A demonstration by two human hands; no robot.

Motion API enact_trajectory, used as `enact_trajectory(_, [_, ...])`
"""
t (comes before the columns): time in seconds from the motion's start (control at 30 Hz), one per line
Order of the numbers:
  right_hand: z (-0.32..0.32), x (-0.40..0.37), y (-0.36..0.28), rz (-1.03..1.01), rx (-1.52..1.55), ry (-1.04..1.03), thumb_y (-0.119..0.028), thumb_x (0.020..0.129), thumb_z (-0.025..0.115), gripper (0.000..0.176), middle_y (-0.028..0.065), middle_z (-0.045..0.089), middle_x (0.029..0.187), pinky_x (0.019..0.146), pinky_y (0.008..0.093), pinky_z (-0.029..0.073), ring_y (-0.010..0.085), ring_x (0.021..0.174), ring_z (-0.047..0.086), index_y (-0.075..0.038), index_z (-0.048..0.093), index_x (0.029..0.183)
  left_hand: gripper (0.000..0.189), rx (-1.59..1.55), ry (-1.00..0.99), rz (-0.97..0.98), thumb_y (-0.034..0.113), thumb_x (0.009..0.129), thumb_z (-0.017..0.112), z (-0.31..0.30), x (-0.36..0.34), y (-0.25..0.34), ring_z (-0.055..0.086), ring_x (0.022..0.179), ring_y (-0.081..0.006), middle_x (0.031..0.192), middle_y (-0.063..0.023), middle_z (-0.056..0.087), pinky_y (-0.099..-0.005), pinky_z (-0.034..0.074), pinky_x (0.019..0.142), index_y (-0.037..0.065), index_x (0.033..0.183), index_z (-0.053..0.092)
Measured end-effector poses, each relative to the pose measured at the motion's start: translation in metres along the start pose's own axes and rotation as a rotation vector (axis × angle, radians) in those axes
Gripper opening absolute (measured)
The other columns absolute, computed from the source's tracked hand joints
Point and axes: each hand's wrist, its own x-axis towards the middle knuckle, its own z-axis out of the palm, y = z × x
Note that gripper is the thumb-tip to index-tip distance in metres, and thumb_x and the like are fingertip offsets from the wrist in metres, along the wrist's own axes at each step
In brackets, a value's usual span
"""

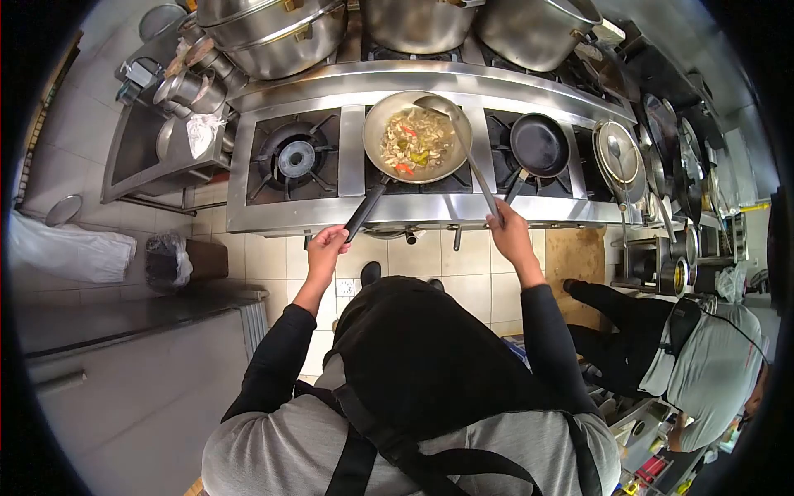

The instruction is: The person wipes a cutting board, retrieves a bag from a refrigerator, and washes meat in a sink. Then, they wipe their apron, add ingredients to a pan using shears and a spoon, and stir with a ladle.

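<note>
My left hand is closed around the end of the black handle of a large frying pan. The pan rests over the middle burner of the steel stove. Sliced food with red and green pieces lies in it, with some liquid. My right hand grips the long handle of a metal ladle. The ladle's bowl sits inside the pan, at the upper right of the food.
A small black pan is on the right burner, and a bare burner is at left. Large pots stand behind. Stacked pans and strainers are at right. A person is at lower right; a bin stands lower left.
</note>
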Motion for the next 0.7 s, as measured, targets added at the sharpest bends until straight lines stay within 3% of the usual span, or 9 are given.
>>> enact_trajectory(0.03, [0.007,0.011,0.007,-0.104,-0.03,0.08,-0.008,0.09,0.065,0.034,0.0307,0.066,0.097,0.078,0.0452,0.053,0.0456,0.092,0.066,0.005,0.06,0.121,0.027,0.009,0.002,-0.004,0.018,0.095,0.067,0.001,0.001,0.001,0.068,0.077,-0.0127,0.094,-0.006,0.07,-0.0242,0.054,0.07,0.0,0.114,0.067])
enact_trajectory(0.17, [0.049,0.025,-0.007,-0.178,-0.004,0.069,-0.01,0.091,0.063,0.034,0.0316,0.066,0.097,0.079,0.0479,0.052,0.0474,0.091,0.064,0.006,0.06,0.121,0.027,0.039,0.004,-0.005,0.018,0.094,0.068,0.0,0.003,-0.001,0.068,0.076,-0.0124,0.094,-0.0055,0.07,-0.0242,0.054,0.07,0.0,0.114,0.067])
enact_trajectory(0.27, [0.056,0.002,-0.01,-0.118,0.003,-0.035,-0.011,0.091,0.063,0.036,0.0304,0.066,0.096,0.079,0.049,0.052,0.0464,0.091,0.064,0.002,0.06,0.125,0.027,0.022,0.02,-0.006,0.018,0.094,0.068,0.001,0.003,-0.001,0.068,0.077,-0.0123,0.093,-0.0055,0.07,-0.0241,0.054,0.07,0.0,0.114,0.067])
enact_trajectory(0.33, [0.041,-0.023,-0.003,-0.213,-0.151,-0.022,-0.011,0.089,0.064,0.039,0.0241,0.066,0.096,0.076,0.0493,0.053,0.0437,0.088,0.064,-0.007,0.061,0.128,0.026,0.012,0.029,-0.005,0.018,0.094,0.068,0.002,0.003,-0.001,0.067,0.077,-0.0123,0.093,-0.0056,0.07,-0.0241,0.054,0.07,0.0,0.113,0.067])
enact_trajectory(0.5, [-0.031,-0.056,0.002,-0.176,-0.357,0.044,-0.009,0.087,0.066,0.045,0.0145,0.065,0.096,0.072,0.0477,0.054,0.0377,0.081,0.065,-0.016,0.061,0.131,0.025,-0.02,0.015,-0.021,0.018,0.093,0.068,0.002,0.003,-0.001,0.067,0.077,-0.0118,0.093,-0.005,0.07,-0.0243,0.053,0.071,0.001,0.112,0.067])
enact_trajectory(0.67, [-0.099,-0.074,-0.062,-0.066,-0.213,-0.076,-0.01,0.087,0.067,0.037,0.0218,0.068,0.088,0.071,0.0469,0.053,0.0415,0.08,0.066,-0.007,0.065,0.124,0.025,0.019,-0.002,-0.055,0.019,0.094,0.068,0.001,0.003,0.004,0.065,0.078,-0.0104,0.093,-0.0027,0.07,-0.0237,0.051,0.072,0.003,0.112,0.068])
enact_trajectory(0.7, [-0.105,-0.077,-0.074,0.035,-0.209,-0.157,-0.011,0.088,0.067,0.036,0.0236,0.068,0.089,0.073,0.0473,0.053,0.042,0.082,0.066,-0.005,0.065,0.123,0.025,0.027,-0.007,-0.051,0.019,0.093,0.068,0.001,0.004,0.005,0.065,0.078,-0.01,0.092,-0.0024,0.07,-0.0235,0.051,0.072,0.003,0.113,0.068])
